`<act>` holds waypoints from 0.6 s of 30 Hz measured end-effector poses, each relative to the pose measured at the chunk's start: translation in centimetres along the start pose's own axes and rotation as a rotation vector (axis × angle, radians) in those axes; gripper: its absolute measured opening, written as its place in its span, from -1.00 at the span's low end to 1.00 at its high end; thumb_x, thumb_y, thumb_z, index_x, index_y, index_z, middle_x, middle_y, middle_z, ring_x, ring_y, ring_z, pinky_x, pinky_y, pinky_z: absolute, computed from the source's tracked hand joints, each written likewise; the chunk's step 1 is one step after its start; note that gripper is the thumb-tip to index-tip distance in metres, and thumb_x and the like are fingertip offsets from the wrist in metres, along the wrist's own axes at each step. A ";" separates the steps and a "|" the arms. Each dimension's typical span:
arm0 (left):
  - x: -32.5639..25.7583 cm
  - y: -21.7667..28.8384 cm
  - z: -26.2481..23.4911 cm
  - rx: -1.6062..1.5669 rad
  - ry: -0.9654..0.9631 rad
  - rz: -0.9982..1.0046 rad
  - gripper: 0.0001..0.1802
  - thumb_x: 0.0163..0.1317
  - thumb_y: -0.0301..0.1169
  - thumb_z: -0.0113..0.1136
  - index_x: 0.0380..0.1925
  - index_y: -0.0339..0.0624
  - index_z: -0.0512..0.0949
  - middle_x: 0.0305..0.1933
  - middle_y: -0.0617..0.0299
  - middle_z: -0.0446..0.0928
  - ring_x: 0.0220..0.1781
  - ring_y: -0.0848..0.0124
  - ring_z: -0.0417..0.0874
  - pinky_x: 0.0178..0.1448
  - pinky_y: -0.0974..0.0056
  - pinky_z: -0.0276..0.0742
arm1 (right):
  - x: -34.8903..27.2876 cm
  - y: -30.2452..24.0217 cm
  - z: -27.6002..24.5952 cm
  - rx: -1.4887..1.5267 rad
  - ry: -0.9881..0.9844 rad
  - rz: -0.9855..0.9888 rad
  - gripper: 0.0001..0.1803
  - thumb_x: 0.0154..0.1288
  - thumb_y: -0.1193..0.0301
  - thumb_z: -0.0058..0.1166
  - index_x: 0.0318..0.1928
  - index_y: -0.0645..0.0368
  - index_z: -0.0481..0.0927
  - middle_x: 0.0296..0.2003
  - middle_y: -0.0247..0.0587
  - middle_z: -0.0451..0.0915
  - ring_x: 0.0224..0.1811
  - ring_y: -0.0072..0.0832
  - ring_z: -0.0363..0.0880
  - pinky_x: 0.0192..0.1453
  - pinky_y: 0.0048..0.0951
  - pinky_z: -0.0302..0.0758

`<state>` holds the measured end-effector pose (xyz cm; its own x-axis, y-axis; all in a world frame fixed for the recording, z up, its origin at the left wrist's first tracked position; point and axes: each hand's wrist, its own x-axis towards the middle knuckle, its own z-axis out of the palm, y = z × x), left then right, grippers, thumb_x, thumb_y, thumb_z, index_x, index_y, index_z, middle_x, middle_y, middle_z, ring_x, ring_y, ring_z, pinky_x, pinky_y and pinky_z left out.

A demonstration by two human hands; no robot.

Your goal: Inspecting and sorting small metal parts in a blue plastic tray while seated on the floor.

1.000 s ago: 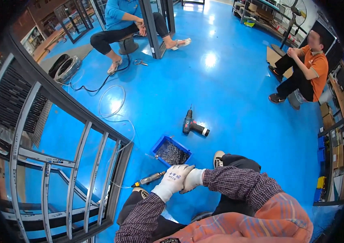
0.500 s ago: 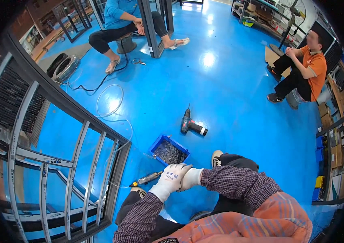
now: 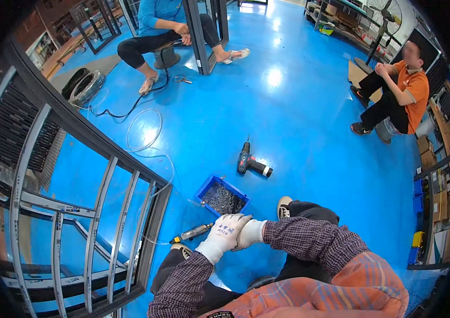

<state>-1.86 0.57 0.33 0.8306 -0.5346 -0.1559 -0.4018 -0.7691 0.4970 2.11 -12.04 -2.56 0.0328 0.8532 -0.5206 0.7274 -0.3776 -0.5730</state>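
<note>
Our left hand (image 3: 224, 233) and right hand (image 3: 244, 236) are clasped together; left of them a silvery tool (image 3: 196, 232) slants lengthwise, yellow end (image 3: 176, 240) pointing away.

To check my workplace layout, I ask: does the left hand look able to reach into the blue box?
Probably yes: the blue box stands open just beyond the left hand, nothing visible between, though that hand rests against the right hand.

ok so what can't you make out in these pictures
Head view, fingers of the white-gloved right hand: mostly hidden by the white-gloved left hand, so any grip is unclear.
Head view, small grey pieces in the blue plastic box: too small to identify.
Head view, the blue-topped seated person's head: cut off by the upper edge.
</note>
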 end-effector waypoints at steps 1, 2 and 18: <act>-0.1 -0.1 0.0 0.000 0.000 -0.002 -0.19 -0.25 -0.45 0.29 0.19 0.05 0.39 0.17 0.18 0.47 0.17 0.17 0.48 0.25 0.13 0.33 | -0.1 -0.2 -0.2 0.000 0.000 -0.002 -0.61 0.24 0.12 -0.11 -0.19 0.10 0.65 -0.31 -0.19 0.67 -0.32 -0.23 0.55 -0.07 -0.30 0.40; -0.1 -0.2 0.1 0.002 0.004 0.001 -0.19 -0.25 -0.45 0.29 0.19 0.05 0.39 0.17 0.18 0.47 0.17 0.17 0.48 0.25 0.13 0.33 | -0.3 -0.4 -0.5 0.012 -0.002 0.005 -0.61 0.24 0.12 -0.11 -0.19 0.10 0.65 -0.31 -0.19 0.67 -0.33 -0.23 0.54 -0.07 -0.30 0.40; -0.1 -0.2 0.3 0.010 0.008 0.007 -0.24 -0.16 -0.46 0.26 0.20 0.04 0.37 0.17 0.18 0.46 0.18 0.16 0.47 0.27 0.13 0.31 | 1.5 1.3 2.0 0.020 -0.017 -0.006 -0.62 0.28 0.11 -0.12 -0.21 0.09 0.65 -0.36 -0.26 0.66 -0.39 -0.27 0.52 -0.13 -0.31 0.41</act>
<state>-2.01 0.70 0.01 0.8310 -0.5370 -0.1455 -0.4114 -0.7691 0.4891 1.74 -11.91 -5.33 0.0167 0.8493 -0.5277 0.7139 -0.3796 -0.5884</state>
